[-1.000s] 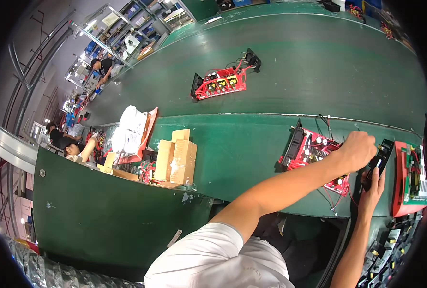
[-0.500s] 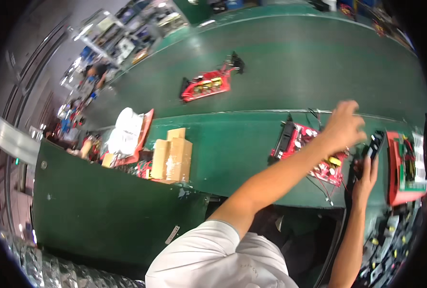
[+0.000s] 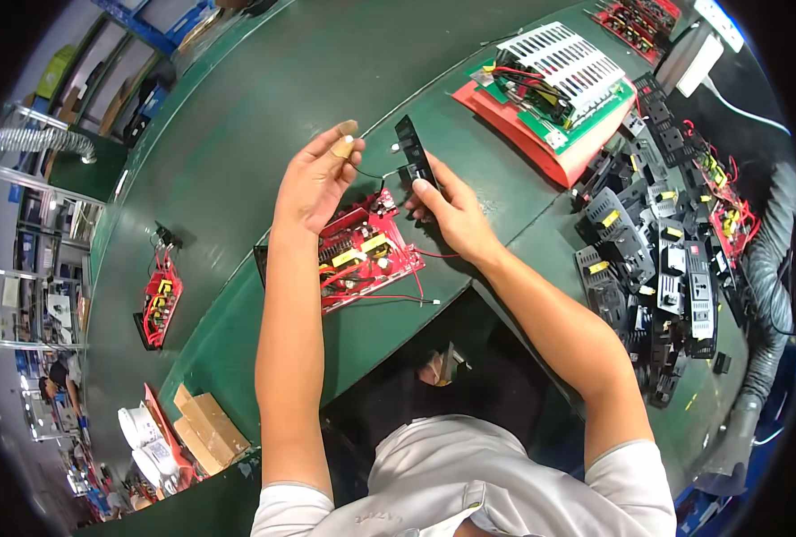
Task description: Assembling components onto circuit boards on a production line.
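My right hand [image 3: 456,210] grips a black panel [image 3: 408,143] with vents and sockets, standing nearly upright above the bench. To its left, my left hand [image 3: 317,183] pinches a small white plug [image 3: 349,140] between thumb and forefinger, both of which wear tan finger cots. A thin black wire [image 3: 371,174] shows between the left hand and the panel. Below both hands lies a red circuit-board unit [image 3: 357,259] with yellow parts, partly covered by my left forearm. Its loose red wires end in a white connector [image 3: 435,302].
Further left, another red board unit [image 3: 161,304] lies on the green surface. Many black panels [image 3: 666,242] are heaped at right beside a flexible duct [image 3: 769,277]. A white slotted cover [image 3: 563,67] sits on a red tray at far right. An open cardboard box [image 3: 210,434] stands lower left.
The view has swung toward the right. The black panel in my right hand has come up beside my left hand, which reached out loosely before and now pinches a small plug.
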Available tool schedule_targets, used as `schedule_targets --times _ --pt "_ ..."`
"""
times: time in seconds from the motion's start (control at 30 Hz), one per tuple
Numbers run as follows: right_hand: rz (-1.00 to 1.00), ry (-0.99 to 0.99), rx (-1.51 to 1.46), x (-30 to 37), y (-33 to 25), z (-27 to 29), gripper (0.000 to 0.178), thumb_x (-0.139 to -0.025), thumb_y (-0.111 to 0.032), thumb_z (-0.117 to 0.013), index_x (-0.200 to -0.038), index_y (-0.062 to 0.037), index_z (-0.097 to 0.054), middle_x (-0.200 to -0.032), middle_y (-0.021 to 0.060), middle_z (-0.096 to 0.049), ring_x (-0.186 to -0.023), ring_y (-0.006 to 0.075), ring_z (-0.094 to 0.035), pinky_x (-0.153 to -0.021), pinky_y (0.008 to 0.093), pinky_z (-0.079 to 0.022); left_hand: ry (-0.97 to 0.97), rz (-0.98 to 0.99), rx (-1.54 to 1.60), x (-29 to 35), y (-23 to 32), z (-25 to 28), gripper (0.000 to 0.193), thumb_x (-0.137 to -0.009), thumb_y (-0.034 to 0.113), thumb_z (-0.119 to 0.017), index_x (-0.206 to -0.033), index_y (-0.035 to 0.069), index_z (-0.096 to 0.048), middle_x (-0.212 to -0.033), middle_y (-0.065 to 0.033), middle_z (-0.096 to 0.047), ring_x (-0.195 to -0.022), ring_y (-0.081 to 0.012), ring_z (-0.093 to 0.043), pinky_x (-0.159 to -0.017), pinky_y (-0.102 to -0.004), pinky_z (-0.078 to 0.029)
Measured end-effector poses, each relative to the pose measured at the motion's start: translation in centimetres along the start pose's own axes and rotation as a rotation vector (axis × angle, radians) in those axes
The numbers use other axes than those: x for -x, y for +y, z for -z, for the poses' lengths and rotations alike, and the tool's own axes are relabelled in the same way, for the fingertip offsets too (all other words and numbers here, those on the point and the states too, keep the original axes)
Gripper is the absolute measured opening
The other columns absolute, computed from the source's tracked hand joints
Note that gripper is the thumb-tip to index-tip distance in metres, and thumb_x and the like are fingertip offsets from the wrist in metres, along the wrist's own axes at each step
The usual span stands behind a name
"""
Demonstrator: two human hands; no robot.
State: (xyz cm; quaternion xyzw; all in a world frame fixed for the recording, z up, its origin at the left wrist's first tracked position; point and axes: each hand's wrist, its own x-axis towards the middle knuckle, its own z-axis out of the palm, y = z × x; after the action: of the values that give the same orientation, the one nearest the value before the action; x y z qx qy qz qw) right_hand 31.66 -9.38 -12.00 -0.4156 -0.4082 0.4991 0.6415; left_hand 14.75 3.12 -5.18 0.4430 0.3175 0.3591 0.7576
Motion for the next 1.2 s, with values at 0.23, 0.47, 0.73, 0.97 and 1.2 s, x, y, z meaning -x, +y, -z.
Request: schedule_targets --times 0.23,0.47,0.73,0.97,1.2 --pt "-0.003 -0.013 -0.012 0.0 -0.2 -0.5 0.053 -0.102 -0.022 -0.053 -0.15 -0.0069 -0.037 -0.102 0.0016 -0.058 -0.086 0.0095 -0.058 -0.075 0.0245 -0.049 0.086 -0.029 -0.016 0.3 0.1 -0.1 0.027 -0.093 0.01 -0.067 -0.117 -0.003 -0.063 -0.102 -0.0114 -0.068 -0.09 -0.0141 -0.066 -0.074 -0.0193 -0.056" --pt "-0.019 -0.042 -0.034 0.1 -0.1 -0.4 0.053 -0.101 -0.023 -0.054 -0.15 -0.0088 -0.037 -0.1 0.0013 -0.057 -0.085 0.01 -0.059 -0.074 0.0249 -0.05 0.022 0.141 -0.37 -0.4 2.1 0.1 0.025 -0.092 0.011 -0.068 -0.112 -0.003 -0.066 -0.094 -0.0029 -0.066 -0.079 -0.0083 -0.062 -0.062 -0.0167 -0.05" --pt "-0.046 -0.049 -0.036 0.0 -0.1 -0.3 0.054 -0.101 -0.023 -0.053 -0.151 -0.0106 -0.036 -0.102 0.0003 -0.056 -0.086 0.0096 -0.057 -0.076 0.0253 -0.05 -0.061 0.266 -0.22 -1.0 1.8 1.3 0.025 -0.094 0.014 -0.067 -0.111 -0.003 -0.066 -0.084 -0.0001 -0.063 -0.074 -0.0073 -0.061 -0.061 -0.0165 -0.05" --pt "-0.04 -0.027 -0.057 -0.1 0.0 -0.4 0.054 -0.102 -0.024 -0.053 -0.151 -0.0104 -0.035 -0.102 0.0006 -0.055 -0.085 0.0098 -0.057 -0.074 0.0254 -0.051 0.049 0.224 -0.09 -1.4 0.2 1.8 0.028 -0.094 0.014 -0.067 -0.116 -0.003 -0.064 -0.091 -0.0024 -0.064 -0.082 -0.0088 -0.062 -0.064 -0.0152 -0.053" --pt "-0.047 -0.03 -0.054 0.0 -0.2 -0.3 0.055 -0.101 -0.023 -0.054 -0.151 -0.0105 -0.035 -0.102 0.001 -0.056 -0.085 0.0096 -0.057 -0.074 0.0253 -0.051 0.008 0.209 -0.098 -1.1 0.9 1.0 0.029 -0.092 0.013 -0.069 -0.116 -0.004 -0.065 -0.089 -0.002 -0.062 -0.077 -0.0086 -0.059 -0.063 -0.0174 -0.05"
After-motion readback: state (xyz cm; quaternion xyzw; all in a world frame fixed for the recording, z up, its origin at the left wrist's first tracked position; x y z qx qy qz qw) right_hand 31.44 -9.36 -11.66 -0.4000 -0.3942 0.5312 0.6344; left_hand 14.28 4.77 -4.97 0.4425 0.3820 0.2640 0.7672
